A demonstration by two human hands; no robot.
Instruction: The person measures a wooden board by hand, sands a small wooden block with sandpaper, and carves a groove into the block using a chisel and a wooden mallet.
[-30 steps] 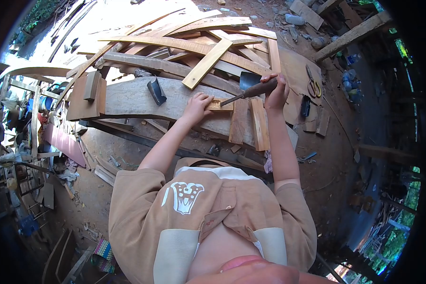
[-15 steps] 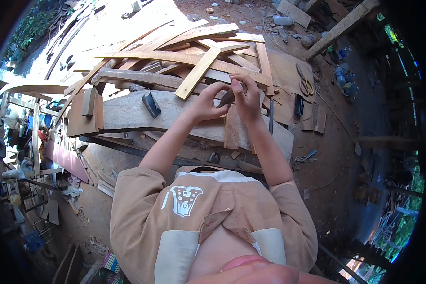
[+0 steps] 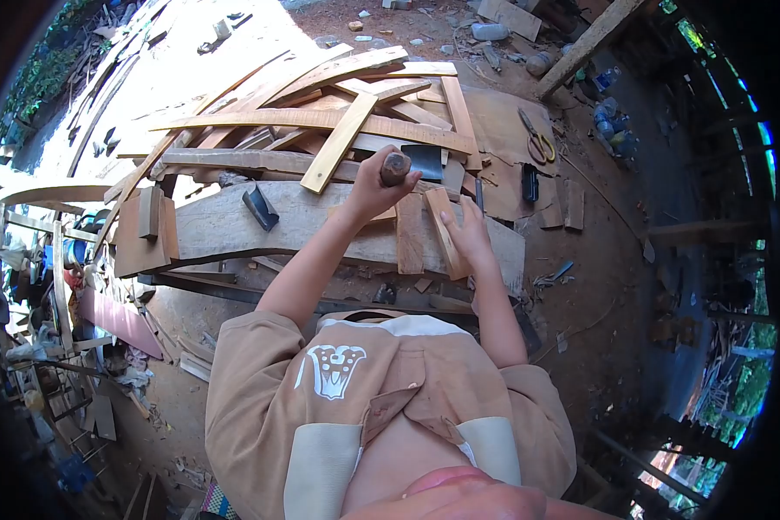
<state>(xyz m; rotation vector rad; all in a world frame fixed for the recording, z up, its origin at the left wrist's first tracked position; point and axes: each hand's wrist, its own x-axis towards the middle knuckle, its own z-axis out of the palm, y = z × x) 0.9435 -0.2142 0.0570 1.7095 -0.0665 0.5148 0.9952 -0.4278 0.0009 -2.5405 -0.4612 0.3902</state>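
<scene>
Because the handle [image 3: 396, 169] is turned with its butt facing upward, the left grip [image 3: 374, 192] seems to be wrapped around it to steer it and keep it from tipping; the fingers are curled closed on it, and whatever lies below is hidden. The handle is above the desk [image 3: 217, 230], near a dark sheet [image 3: 423, 162], and its end looks brown, dull and rounded. The right grip [image 3: 471, 236] is spread, with fingers loosely extended and nothing visibly held, just beside the orange block [image 3: 442, 227]; the thumb seems to overlap that block's edge, though whether it presses there cannot be told. A browner block [image 3: 410, 238] lies alongside, both flat-faced and straight-edged, perhaps laid crosswise to stay within easy reach. Next to them a pale strip [image 3: 381, 214] shows, partly hidden. The desk is a thick slab of grey, weathered wood with a wavy near edge, probably chosen for its firmness. Towards its left lies a curled piece [image 3: 260, 208], dark, thin and bent like a trough, while a small block [image 3: 149, 212] rests against a reddish board [image 3: 130, 251] at the end. Beyond, long planks [image 3: 277, 117] are heaped criss-cross, apparently as stock.
</scene>
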